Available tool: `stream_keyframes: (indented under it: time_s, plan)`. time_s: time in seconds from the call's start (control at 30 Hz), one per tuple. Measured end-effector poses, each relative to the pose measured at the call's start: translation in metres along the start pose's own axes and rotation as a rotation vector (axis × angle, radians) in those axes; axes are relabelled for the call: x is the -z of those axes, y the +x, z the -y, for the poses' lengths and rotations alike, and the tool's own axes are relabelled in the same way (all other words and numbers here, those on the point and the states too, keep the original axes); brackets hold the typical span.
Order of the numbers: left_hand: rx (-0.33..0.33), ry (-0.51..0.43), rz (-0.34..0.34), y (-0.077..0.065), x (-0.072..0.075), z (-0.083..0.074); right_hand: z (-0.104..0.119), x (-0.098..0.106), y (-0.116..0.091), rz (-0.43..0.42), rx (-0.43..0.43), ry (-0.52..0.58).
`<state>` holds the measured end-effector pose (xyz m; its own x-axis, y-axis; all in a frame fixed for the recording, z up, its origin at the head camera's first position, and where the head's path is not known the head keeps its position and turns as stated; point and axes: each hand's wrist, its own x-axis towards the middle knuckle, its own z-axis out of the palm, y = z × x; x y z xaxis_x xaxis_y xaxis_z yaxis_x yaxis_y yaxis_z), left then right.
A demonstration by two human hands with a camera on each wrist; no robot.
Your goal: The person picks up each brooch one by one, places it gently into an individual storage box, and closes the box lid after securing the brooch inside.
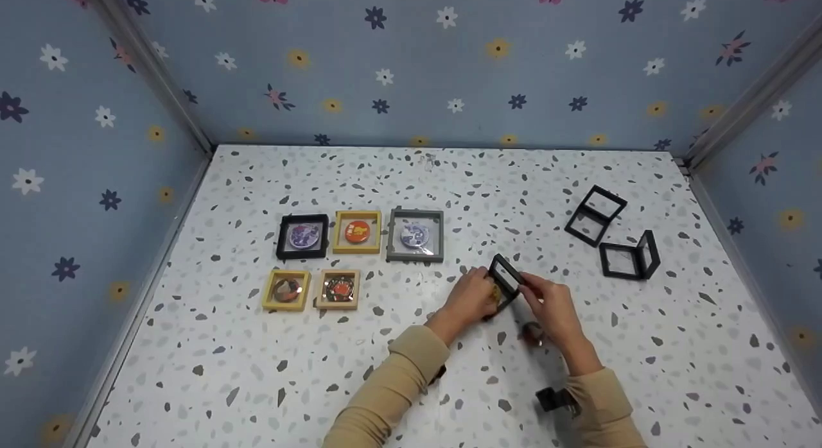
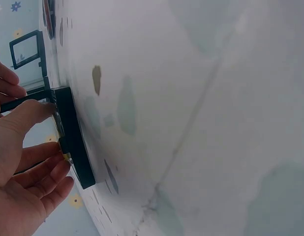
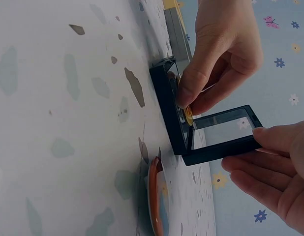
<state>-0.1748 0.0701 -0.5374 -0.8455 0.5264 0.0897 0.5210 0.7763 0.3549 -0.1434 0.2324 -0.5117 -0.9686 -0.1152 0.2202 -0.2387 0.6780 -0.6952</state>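
A black hinged display frame [image 3: 169,115] stands open on the table, its windowed lid [image 3: 221,153] swung up from the base. Thumb and forefinger of my left hand [image 1: 472,297] pinch a gold-coloured disc [image 3: 188,117] at the clear film inside the base. My right hand [image 1: 555,307] grips the lid's outer edge between thumb and fingers, seen closely in the right wrist view. On the table beneath the right hand lies a round badge [image 1: 532,333] with an orange-brown edge, partly hidden by that hand in the head view.
Left of the hands sit framed badges: black [image 1: 303,236], yellow [image 1: 357,232] and grey [image 1: 415,235] frames behind, another yellow frame [image 1: 286,290] and a beige frame [image 1: 338,289] in front. Two opened black frames [image 1: 596,215] [image 1: 629,260] stand at the right. Patterned walls enclose the table.
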Motion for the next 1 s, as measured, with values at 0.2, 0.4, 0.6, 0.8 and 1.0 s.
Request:
stream_keyframes:
  time_s: [0.2, 0.4, 0.6, 0.8, 1.0]
  plan:
    - [-0.018, 0.034, -0.027, -0.002, 0.0, 0.003, -0.001, -0.001, 0.0, -0.014, 0.024, -0.016]
    - [-0.015, 0.003, -0.028, -0.007, 0.003, 0.009, -0.002, -0.002, 0.0, -0.025, 0.028, -0.023]
    - [0.022, -0.028, 0.041, -0.014, 0.009, 0.016, -0.001, -0.001, 0.0, -0.014, 0.013, -0.015]
    - [0.04, -0.036, 0.074, -0.02, 0.014, 0.026, -0.001, -0.001, 0.0, -0.014, 0.016, -0.006]
    - [0.033, -0.025, 0.068, -0.022, 0.013, 0.035, -0.001, -0.001, 0.0, -0.015, 0.011, 0.002]
